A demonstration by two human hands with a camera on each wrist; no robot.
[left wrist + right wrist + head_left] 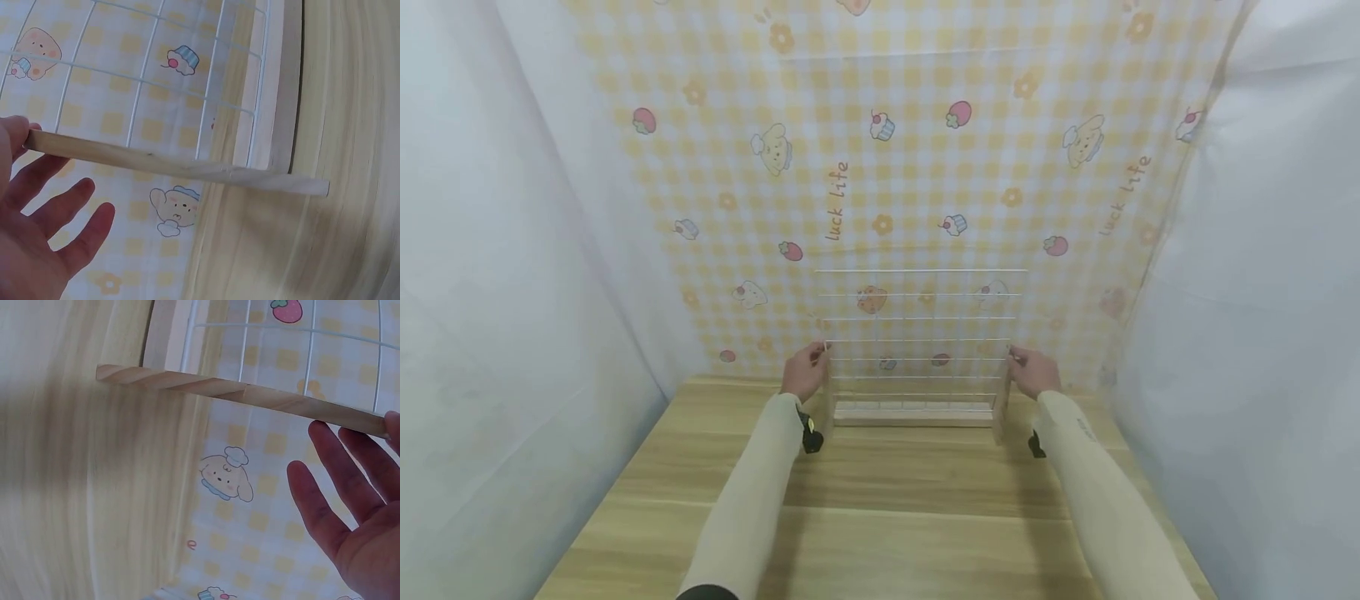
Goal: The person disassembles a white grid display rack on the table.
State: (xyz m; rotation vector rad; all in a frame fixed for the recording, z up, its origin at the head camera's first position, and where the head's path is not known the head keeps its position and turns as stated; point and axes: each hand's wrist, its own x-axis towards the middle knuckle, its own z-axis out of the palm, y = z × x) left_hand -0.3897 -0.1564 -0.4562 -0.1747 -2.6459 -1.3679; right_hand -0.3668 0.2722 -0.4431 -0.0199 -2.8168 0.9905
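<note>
A rack with a white wire grid (922, 271) stands upright at the back of the table, its wooden crossbar (913, 421) low down between two wooden side strips. The left hand (805, 372) pinches the upper end of the left strip (175, 166) between thumb and index finger; its other fingers spread away from the wood. On the opposite side, the right hand (1034, 372) holds the upper end of the right strip (250, 397), with the thumb at its tip partly cut off by the right wrist view. Both strips' lower ends reach down to the tabletop.
Wood-grain tabletop (910, 542) extends in front of the rack. Behind it hangs a yellow checked cloth (917, 175) with cartoon prints. White curtains enclose the left side (512, 292) and the right side (1262, 292).
</note>
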